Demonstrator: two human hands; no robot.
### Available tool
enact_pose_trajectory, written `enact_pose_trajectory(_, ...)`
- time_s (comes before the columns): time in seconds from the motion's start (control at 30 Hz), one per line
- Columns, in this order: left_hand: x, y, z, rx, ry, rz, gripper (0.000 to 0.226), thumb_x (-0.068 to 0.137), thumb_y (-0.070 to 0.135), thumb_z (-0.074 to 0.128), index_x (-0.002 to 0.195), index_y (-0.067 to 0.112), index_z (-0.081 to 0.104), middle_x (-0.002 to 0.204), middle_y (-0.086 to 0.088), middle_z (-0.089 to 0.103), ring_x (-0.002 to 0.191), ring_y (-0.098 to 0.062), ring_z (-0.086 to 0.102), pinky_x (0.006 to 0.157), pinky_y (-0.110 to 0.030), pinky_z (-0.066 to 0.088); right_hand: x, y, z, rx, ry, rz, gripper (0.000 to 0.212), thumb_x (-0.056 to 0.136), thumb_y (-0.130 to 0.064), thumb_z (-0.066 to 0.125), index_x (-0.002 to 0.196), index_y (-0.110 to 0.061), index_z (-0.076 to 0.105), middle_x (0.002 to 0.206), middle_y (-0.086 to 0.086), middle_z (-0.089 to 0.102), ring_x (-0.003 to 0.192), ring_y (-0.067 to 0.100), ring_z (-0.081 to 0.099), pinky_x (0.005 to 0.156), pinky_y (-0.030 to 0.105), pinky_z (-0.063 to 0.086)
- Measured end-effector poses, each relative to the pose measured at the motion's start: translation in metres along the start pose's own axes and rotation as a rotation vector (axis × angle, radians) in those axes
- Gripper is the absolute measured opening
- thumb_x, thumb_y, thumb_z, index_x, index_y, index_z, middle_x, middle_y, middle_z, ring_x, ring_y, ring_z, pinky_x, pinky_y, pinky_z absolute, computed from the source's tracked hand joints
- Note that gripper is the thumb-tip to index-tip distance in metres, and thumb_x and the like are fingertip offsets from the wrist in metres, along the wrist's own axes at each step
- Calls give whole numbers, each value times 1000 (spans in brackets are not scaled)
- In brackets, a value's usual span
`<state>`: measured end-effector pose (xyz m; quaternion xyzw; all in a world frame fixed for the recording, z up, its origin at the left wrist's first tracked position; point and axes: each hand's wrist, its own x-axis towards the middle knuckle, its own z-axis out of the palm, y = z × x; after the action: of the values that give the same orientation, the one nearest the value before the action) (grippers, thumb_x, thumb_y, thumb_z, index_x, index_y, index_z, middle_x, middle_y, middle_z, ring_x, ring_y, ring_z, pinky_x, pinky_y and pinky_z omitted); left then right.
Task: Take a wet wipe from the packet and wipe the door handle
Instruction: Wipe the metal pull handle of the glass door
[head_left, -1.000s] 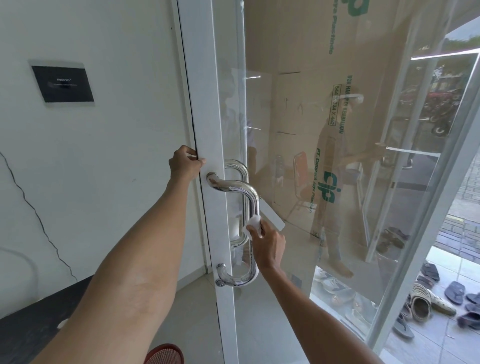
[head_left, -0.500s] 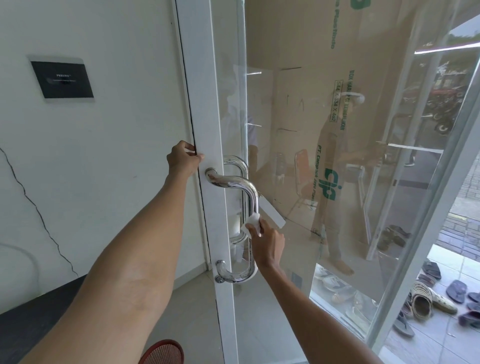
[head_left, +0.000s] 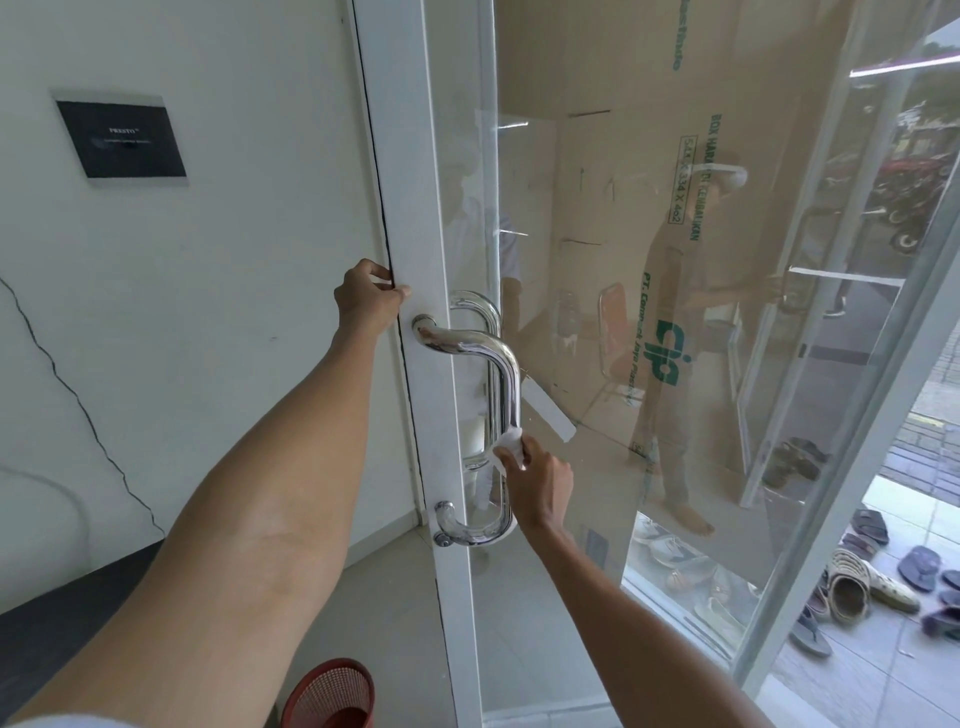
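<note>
A chrome D-shaped door handle is fixed to the white frame of a glass door. My right hand presses a white wet wipe against the lower part of the handle's vertical bar. My left hand grips the edge of the door frame just above the handle's top mount. The wipe packet is not in view.
A red mesh waste basket stands on the floor below the door. A black plaque hangs on the cracked white wall at left. Sandals and shoes lie outside at lower right. The glass shows a person's reflection.
My right hand with the wipe stays at about the same spot on the bar, shifting only slightly. My left hand keeps its hold on the frame edge.
</note>
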<state>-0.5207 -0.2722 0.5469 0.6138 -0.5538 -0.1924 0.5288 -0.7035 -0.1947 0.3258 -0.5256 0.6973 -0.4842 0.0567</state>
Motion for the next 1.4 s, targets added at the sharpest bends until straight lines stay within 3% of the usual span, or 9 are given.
enact_pose_trajectory(0.23, 4, -4, -1, -28, -7, -7, 32, 82, 21, 72, 111, 11, 62, 107, -8, 72, 100, -26, 68, 82, -27, 51, -21, 18, 10, -53, -112, 80, 27, 83, -41, 69, 96, -17, 70, 86, 6, 75, 73, 28, 66, 58, 25, 37)
enact_pose_trajectory(0.47, -4, -16, 8, -103, 70, 52, 31, 82, 21, 72, 110, 12, 65, 103, -3, 73, 89, -18, 65, 81, -21, 47, 2, -6, -5, -7, -4, 4, 32, 82, -45, 68, 95, -16, 69, 78, 8, 73, 66, 29, 63, 56, 26, 34)
enact_pose_trajectory(0.57, -9, -22, 12, -149, 100, 84, 31, 81, 16, 71, 111, 12, 65, 99, -1, 72, 85, -11, 63, 82, -18, 46, -2, -3, -4, -16, -30, -7, 34, 83, -45, 67, 98, -15, 69, 82, 8, 74, 66, 29, 64, 56, 26, 35)
enact_pose_trajectory(0.73, -13, -32, 16, -228, 100, 133, 38, 77, -2, 69, 114, 5, 64, 108, -10, 72, 96, -19, 70, 88, -18, 51, -21, 16, 5, -57, -137, 84, 28, 82, -40, 69, 93, -14, 69, 86, 9, 74, 75, 31, 65, 58, 26, 34)
enact_pose_trajectory(0.93, -27, -51, 24, -198, 65, 51, 42, 76, -8, 70, 117, 3, 66, 112, -10, 72, 103, -20, 70, 88, -16, 49, -6, 5, -4, -54, -79, 19, 30, 80, -43, 70, 88, -14, 69, 80, 8, 73, 69, 30, 63, 55, 27, 36)
enact_pose_trajectory(1.07, -41, -67, 30, -285, 76, 61, 46, 79, -9, 65, 123, 7, 65, 116, -6, 71, 102, -12, 68, 99, -24, 50, -5, 4, -2, -12, -25, 13, 32, 81, -46, 69, 92, -15, 69, 77, 8, 72, 63, 28, 61, 54, 26, 35)
enact_pose_trajectory(1.3, -50, -82, 32, -346, 24, -7, 45, 81, -15, 57, 122, 2, 65, 116, -5, 68, 102, -11, 66, 99, -23, 50, -33, 35, 24, -50, -155, 170, 24, 81, -39, 70, 88, -16, 69, 84, 7, 74, 70, 26, 63, 57, 25, 37)
enact_pose_trajectory(1.4, -47, -91, 32, -319, 46, -15, 35, 80, -10, 59, 112, 1, 69, 108, -10, 72, 92, -11, 68, 94, -27, 54, -29, 28, 22, -55, -135, 154, 24, 82, -38, 69, 91, -16, 70, 84, 9, 74, 73, 30, 64, 58, 26, 37)
